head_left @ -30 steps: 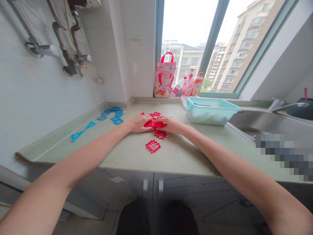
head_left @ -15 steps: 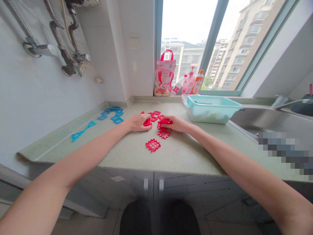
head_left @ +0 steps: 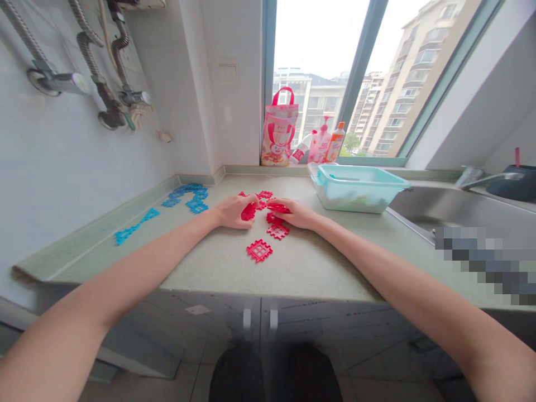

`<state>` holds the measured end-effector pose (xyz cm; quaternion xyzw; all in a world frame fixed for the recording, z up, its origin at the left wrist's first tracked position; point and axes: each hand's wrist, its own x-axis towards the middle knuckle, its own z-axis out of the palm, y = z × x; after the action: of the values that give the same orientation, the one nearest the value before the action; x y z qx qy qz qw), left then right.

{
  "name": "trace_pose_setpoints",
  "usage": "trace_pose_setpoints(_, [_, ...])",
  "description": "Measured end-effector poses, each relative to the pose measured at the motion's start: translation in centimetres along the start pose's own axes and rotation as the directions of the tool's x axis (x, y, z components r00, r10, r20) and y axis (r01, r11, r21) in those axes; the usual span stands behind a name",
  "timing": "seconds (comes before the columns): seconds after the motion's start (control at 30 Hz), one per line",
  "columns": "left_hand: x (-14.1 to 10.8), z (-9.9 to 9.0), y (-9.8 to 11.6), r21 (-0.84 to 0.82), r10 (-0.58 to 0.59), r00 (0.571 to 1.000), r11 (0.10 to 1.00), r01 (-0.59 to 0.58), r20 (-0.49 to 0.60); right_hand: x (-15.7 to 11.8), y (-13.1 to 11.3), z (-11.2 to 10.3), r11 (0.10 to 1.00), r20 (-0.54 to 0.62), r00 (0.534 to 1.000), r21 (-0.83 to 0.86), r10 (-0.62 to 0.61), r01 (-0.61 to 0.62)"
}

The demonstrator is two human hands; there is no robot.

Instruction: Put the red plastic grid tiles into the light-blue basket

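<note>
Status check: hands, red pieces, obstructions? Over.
Left hand: gripping red piece. Right hand: holding second red piece. Square red tile loose on counter. Tub off right, not between hands.

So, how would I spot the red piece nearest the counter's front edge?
On the counter below the window, look straight back from the white cabinet handles. There lies a flat red square piece with toothed edges and a grid of openings. It sits alone, nearer the front edge than the other red pieces.

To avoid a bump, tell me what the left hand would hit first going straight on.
The left hand would probably meet the right hand and the red plastic it holds; depth is unclear, so loose red pieces might come first.
</note>
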<state>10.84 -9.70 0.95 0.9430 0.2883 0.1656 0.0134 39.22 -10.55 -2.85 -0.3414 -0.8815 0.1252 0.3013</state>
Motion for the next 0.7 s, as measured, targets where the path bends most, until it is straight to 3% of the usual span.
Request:
trace_pose_setpoints(0.1, [-0.2,-0.9,1.2,-0.117,0.055,0.998,0.991,-0.06,-0.043,-0.1,-0.1,-0.2,1.0,-0.012,1.0,0.007,0.007,-0.007])
trace_pose_setpoints(0.2, [-0.1,-1.4,3.8,-0.188,0.206,0.978,0.96,-0.209,-0.038,-0.1,-0.7,-0.2,0.999,0.008,0.999,0.018,-0.043,0.043])
trace_pose_setpoints(0.37, [0.1,0.1,7.4,-0.184,0.497,0.862,0.861,-0.475,0.099,0.2,-1.0,0.1,0.989,0.051,0.988,-0.014,-0.145,0.146])
trace_pose_setpoints(0.43, [0.1,0.7,7.7,-0.16,0.522,0.847,0.849,-0.504,0.103,0.3,-0.6,0.0,0.991,0.039,0.991,-0.038,-0.127,0.129])
trace_pose_setpoints(0.7, [0.4,1.2,7.4,-0.102,0.487,0.873,0.87,-0.483,0.016,0.1,0.8,-0.9,0.998,0.004,0.999,0.037,0.049,-0.049])
